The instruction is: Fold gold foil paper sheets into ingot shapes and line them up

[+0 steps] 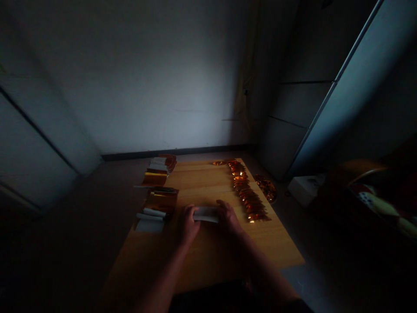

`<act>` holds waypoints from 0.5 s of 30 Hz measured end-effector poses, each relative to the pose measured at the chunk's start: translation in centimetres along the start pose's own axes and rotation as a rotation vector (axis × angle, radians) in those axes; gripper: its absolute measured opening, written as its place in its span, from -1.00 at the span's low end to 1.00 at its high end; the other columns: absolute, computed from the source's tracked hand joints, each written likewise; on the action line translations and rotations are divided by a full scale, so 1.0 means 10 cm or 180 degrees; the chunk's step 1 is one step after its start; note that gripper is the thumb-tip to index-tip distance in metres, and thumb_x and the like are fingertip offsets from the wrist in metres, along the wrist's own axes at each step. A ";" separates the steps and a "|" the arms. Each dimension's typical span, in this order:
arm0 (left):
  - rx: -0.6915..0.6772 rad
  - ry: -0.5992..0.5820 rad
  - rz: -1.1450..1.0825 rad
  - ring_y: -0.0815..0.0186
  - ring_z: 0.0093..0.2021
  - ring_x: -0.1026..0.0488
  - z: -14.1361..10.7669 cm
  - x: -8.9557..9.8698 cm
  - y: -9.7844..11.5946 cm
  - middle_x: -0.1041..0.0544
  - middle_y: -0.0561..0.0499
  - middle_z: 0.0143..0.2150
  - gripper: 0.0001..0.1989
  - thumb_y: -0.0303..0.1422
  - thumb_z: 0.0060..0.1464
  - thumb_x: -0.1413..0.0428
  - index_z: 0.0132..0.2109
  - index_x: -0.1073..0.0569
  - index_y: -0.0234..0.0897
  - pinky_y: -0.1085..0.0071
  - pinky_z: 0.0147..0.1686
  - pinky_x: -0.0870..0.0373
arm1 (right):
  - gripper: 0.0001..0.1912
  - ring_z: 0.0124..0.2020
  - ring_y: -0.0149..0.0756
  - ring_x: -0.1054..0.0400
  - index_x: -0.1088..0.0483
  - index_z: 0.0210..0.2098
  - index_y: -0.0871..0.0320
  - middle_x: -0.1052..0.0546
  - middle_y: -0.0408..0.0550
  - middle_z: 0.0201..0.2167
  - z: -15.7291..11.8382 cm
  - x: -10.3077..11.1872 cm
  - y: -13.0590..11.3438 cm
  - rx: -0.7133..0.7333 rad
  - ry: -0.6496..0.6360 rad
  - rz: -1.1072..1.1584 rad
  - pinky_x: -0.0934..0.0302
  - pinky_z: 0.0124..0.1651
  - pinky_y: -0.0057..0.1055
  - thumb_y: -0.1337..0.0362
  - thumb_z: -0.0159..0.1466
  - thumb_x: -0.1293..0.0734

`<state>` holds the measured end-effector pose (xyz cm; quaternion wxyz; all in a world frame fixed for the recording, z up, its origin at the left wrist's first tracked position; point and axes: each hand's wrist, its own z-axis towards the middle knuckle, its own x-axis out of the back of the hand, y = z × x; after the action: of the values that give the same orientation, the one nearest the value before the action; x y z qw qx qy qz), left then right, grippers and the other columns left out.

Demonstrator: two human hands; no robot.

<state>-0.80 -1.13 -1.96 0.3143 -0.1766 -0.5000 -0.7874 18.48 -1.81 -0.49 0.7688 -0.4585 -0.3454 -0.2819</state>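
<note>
Between my two hands, over the middle of the wooden table point(202, 256), is a pale folded sheet point(206, 214). My left hand point(190, 222) is closed on its left end, thumb along the near edge. At the right end my right hand point(229, 218) grips it, with the fingertips partly lost in shadow. To the left lie amber film sheets point(159, 201) overlapping pale sheets point(150, 225). A row of shiny copper-coloured film pieces point(252, 202) runs along the table's right side.
A second stack of amber and pale sheets point(156, 171) overhangs the far left corner. Shiny copper-coloured pieces point(266, 188) lie in a round heap beyond the right edge. A white box point(303, 189) stands at right, near a tall cabinet point(286, 108). The wall point(163, 87) is behind.
</note>
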 end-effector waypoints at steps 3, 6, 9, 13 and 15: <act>0.0045 -0.0212 0.0002 0.20 0.02 -0.38 0.02 0.03 -0.01 -0.41 -0.06 -0.06 -0.62 -0.67 -0.29 -0.04 -0.27 -0.47 -0.26 0.21 0.08 -0.34 | -0.68 0.07 -0.09 -0.24 -0.49 -0.11 0.11 -0.36 0.09 0.14 -0.01 0.09 -0.05 -0.0051 -0.0377 -0.0341 -0.17 0.07 -0.18 0.42 0.16 -0.29; 0.0001 -0.0405 -0.0021 0.23 0.00 -0.40 0.03 0.05 -0.06 -0.42 -0.04 -0.08 -0.69 -0.66 -0.25 -0.05 -0.33 -0.50 -0.26 0.25 0.05 -0.37 | -0.70 0.08 -0.13 -0.24 -0.51 -0.11 0.08 -0.36 0.05 0.15 -0.01 0.15 -0.09 -0.0056 -0.0504 -0.0441 -0.15 0.06 -0.22 0.41 0.19 -0.28; -0.0086 -0.0528 -0.0059 0.27 -0.04 -0.43 0.03 0.08 -0.13 -0.44 -0.02 -0.08 -0.70 -0.67 -0.23 -0.04 -0.38 -0.52 -0.25 0.28 0.02 -0.40 | -0.70 0.07 -0.16 -0.24 -0.51 -0.11 0.06 -0.37 0.03 0.14 -0.01 0.17 -0.10 -0.0024 -0.0521 -0.0459 -0.15 0.05 -0.26 0.42 0.23 -0.25; -0.0260 -0.0797 0.0036 0.28 0.01 -0.43 0.01 0.14 -0.20 -0.45 -0.04 0.00 -0.62 -0.72 -0.25 0.00 -0.35 -0.54 -0.25 0.30 0.02 -0.41 | -0.71 0.05 -0.17 -0.25 -0.51 -0.11 0.06 -0.40 0.02 0.11 0.00 0.13 -0.09 0.0039 -0.0497 -0.0555 -0.15 0.04 -0.25 0.41 0.28 -0.23; -0.0392 -0.0930 0.0162 0.28 0.04 -0.42 -0.01 0.17 -0.21 -0.44 -0.05 0.05 -0.57 -0.73 -0.24 0.02 -0.30 -0.55 -0.24 0.30 0.05 -0.40 | -0.72 0.04 -0.17 -0.25 -0.50 -0.10 0.07 -0.41 0.03 0.10 0.00 0.13 -0.09 0.0099 -0.0503 -0.0649 -0.15 0.03 -0.24 0.38 0.30 -0.22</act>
<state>-3.52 -1.14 -2.41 0.2468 -0.3208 -0.4865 -0.7743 18.60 -2.34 1.01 0.7135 -0.4298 -0.4540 -0.3162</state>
